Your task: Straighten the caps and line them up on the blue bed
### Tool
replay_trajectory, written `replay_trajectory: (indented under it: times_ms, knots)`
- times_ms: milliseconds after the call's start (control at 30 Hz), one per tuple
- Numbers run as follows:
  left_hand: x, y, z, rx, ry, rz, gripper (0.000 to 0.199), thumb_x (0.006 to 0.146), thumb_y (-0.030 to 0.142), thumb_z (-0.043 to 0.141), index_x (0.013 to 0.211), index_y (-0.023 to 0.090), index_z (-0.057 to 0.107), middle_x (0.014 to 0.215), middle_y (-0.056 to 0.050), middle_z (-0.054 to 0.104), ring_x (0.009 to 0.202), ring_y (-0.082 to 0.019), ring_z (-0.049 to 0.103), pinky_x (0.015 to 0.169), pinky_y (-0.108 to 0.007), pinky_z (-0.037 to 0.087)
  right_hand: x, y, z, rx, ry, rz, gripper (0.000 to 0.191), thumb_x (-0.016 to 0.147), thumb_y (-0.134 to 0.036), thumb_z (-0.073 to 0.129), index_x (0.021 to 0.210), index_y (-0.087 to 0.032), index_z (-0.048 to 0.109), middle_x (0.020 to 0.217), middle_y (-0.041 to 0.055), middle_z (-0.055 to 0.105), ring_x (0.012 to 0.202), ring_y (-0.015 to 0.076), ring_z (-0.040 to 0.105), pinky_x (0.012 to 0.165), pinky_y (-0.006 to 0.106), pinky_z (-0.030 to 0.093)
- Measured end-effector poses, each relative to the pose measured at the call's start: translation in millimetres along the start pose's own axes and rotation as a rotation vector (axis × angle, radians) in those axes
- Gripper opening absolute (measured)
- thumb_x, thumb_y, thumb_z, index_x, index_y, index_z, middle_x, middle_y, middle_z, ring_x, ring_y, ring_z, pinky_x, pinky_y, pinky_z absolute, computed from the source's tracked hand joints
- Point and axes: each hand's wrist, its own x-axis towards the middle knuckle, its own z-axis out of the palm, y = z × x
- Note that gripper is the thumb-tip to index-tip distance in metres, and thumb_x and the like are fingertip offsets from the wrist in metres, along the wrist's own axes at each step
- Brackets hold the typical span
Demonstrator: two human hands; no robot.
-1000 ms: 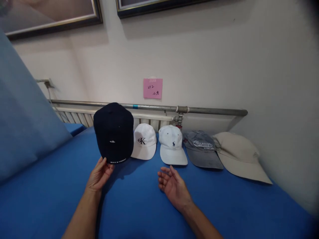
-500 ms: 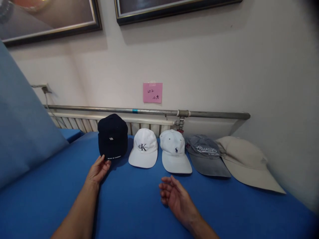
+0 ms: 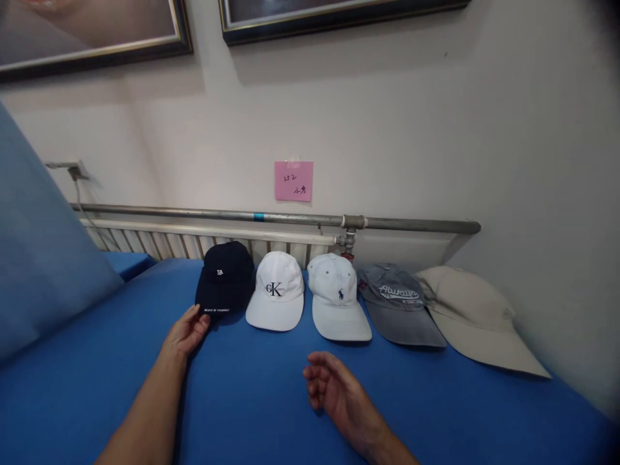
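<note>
My left hand [image 3: 188, 329] pinches the brim edge of a black cap [image 3: 227, 278] at the left end of a row of caps. Beside that cap sits a white cap with CK-style letters [image 3: 276, 290], then a pale cap with a small dark emblem [image 3: 339, 300]. Further right are a dark grey cap with white lettering [image 3: 402, 307] and a beige cap [image 3: 479, 320], whose left side meets the grey one. My right hand [image 3: 334, 394] hovers palm inward, fingers loosely curled and holding nothing, in front of the pale cap.
The caps lie on a blue-covered surface [image 3: 252, 400] against a wall. Behind them run a metal pipe [image 3: 208, 212] with a valve [image 3: 347, 256] and a white radiator [image 3: 194, 245]. A light blue cloth-like panel [image 3: 43, 245] rises at the left. A pink note [image 3: 294, 181] hangs above.
The black cap's crown has come down and tilted back, so the cap now sits lower, by the white cap. My left hand still grips its brim. My right hand has moved slightly down.
</note>
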Motion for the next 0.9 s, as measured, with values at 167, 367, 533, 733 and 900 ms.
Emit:
replay_trajectory:
  times_ms: [167, 367, 533, 733, 900]
  knots:
    - [8.0, 0.0, 5.7, -0.003, 0.054, 0.005, 0.025, 0.086, -0.006, 0.045, 0.075, 0.013, 0.057, 0.068, 0.0, 0.061, 0.05, -0.007, 0.057, 0.044, -0.013, 0.05, -0.9, 0.9, -1.9, -0.022, -0.015, -0.008, 0.043, 0.067, -0.056, 0.076, 0.085, -0.018, 0.067, 0.072, 0.0032, 0.07, 0.058, 0.0127, 0.057, 0.053, 0.025, 0.037]
    - [21.3, 6.6, 2.5, 0.033, 0.145, -0.043, 0.024, 0.09, -0.001, 0.043, 0.074, 0.013, 0.053, 0.068, -0.001, 0.058, 0.051, -0.007, 0.057, 0.045, -0.013, 0.051, -2.8, 0.9, -1.3, -0.051, -0.018, -0.022, 0.039, 0.072, -0.054, 0.073, 0.087, -0.019, 0.067, 0.075, 0.0039, 0.07, 0.06, 0.0129, 0.058, 0.055, 0.026, 0.039]
    - [19.6, 9.4, -0.8, 0.081, 0.171, -0.009, 0.023, 0.09, -0.002, 0.046, 0.074, 0.014, 0.053, 0.068, 0.001, 0.058, 0.052, -0.007, 0.056, 0.046, -0.013, 0.05, -1.7, 2.2, -3.5, -0.052, -0.027, -0.018, 0.039, 0.072, -0.053, 0.073, 0.087, -0.018, 0.067, 0.075, 0.004, 0.069, 0.06, 0.013, 0.058, 0.053, 0.025, 0.038]
    - [16.2, 4.5, -3.3, 0.149, 0.195, 0.045, 0.028, 0.08, -0.009, 0.056, 0.08, 0.019, 0.052, 0.066, 0.004, 0.059, 0.05, -0.008, 0.057, 0.045, -0.016, 0.05, -1.9, 1.8, -2.2, -0.079, -0.012, -0.009, 0.038, 0.072, -0.052, 0.074, 0.087, -0.017, 0.066, 0.075, 0.0047, 0.069, 0.059, 0.0135, 0.058, 0.052, 0.025, 0.038]
    - [13.8, 7.5, -6.1, 0.154, 0.169, 0.029, 0.03, 0.079, -0.01, 0.055, 0.082, 0.02, 0.055, 0.065, 0.005, 0.061, 0.05, -0.008, 0.059, 0.044, -0.015, 0.048, -1.7, 1.5, -2.1, -0.088, -0.024, -0.026, 0.036, 0.075, -0.05, 0.072, 0.088, -0.017, 0.066, 0.076, 0.0053, 0.069, 0.06, 0.0137, 0.058, 0.053, 0.026, 0.039]
